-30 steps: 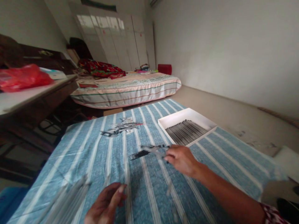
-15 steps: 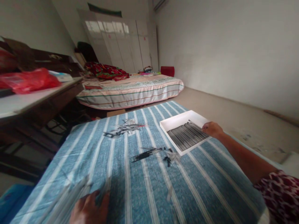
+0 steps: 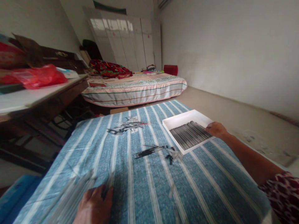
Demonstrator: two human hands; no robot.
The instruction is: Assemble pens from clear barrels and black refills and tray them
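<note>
A shallow white box (image 3: 168, 124) rests on the blue striped cloth, with a row of slim dark pen-like sticks (image 3: 189, 135) lying side by side in it. My right hand (image 3: 217, 129) is closed over the box's right wall, its fingertips just inside the rim beside the last sticks. Low on the left, my left hand (image 3: 95, 202) lies on the cloth with fingers curled and the thumb apart. Something dark shows between thumb and fingers; blur hides what it is. Beside this hand lies a bundle of greyish translucent sticks (image 3: 72, 194).
Small black and clear parts (image 3: 149, 151) lie left of the box, and another loose pile (image 3: 128, 126) farther back. Behind the cloth-covered table (image 3: 144, 186) stands a bed (image 3: 135, 90). A desk (image 3: 44, 96) at left carries a red plastic bag (image 3: 42, 76).
The whole view has shifted slightly, so the scene sits a little farther right. My right hand stays at the box wall; my left hand stays beside the translucent sticks.
</note>
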